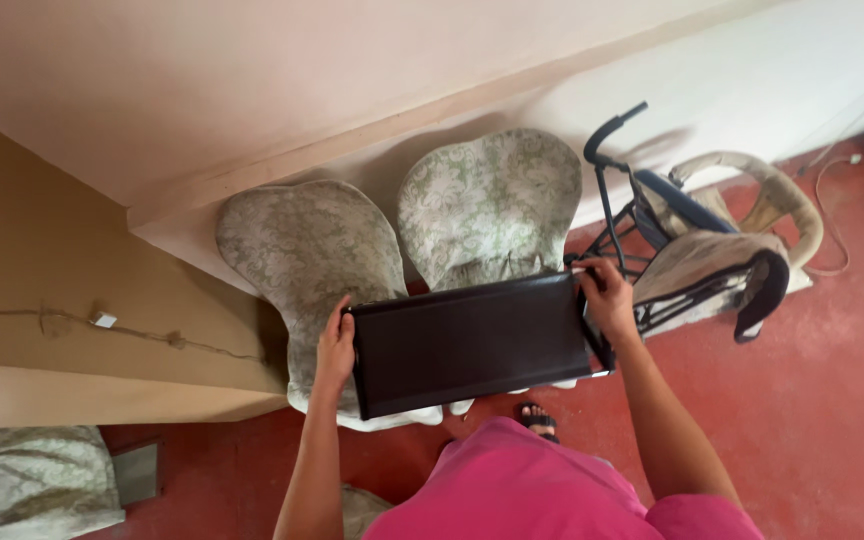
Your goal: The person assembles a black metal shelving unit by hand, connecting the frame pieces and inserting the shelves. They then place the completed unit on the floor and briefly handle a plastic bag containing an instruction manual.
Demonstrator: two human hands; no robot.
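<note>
I hold a dark, flat rectangular panel [472, 343], like a screen or tray, level in front of me. My left hand [334, 345] grips its left edge. My right hand [607, 297] grips its right edge near the upper corner. Below the panel stand two chairs with pale green floral covers, the left chair [302, 245] and the right chair [492, 200]. My pink clothing [532, 490] fills the bottom of the view, and a sandalled foot [539, 420] shows beneath the panel.
A folded baby stroller [697, 245] with a dark frame stands right of the chairs on the red floor [832, 400]. A white cable [832, 190] runs along the floor by the wall. A brown surface [72, 290] and floral cloth [32, 480] lie at left.
</note>
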